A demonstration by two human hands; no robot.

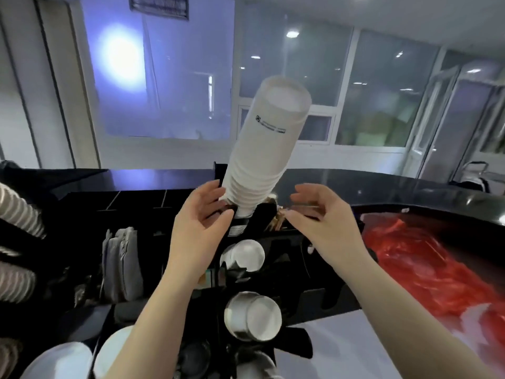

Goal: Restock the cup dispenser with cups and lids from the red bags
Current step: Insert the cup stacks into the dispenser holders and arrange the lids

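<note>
A tall stack of white paper cups [266, 140] sticks up out of the top slot of the black cup dispenser [246, 269], leaning to the right. My left hand [203, 214] touches the stack's lower rims, thumb and fingers spread beside it. To the right of the stack, my right hand [314, 214] hovers with relaxed fingers, holding nothing. Lower dispenser holes show cup bottoms [252, 315]. A red plastic bag [426, 269] lies on the counter at the right.
More ribbed cup stacks [19, 212] line the left edge. Grey folded items [123, 263] stand in a dispenser compartment. White lids or cups [65, 359] sit at the bottom left. The dark counter [382, 187] curves away behind; windows lie beyond.
</note>
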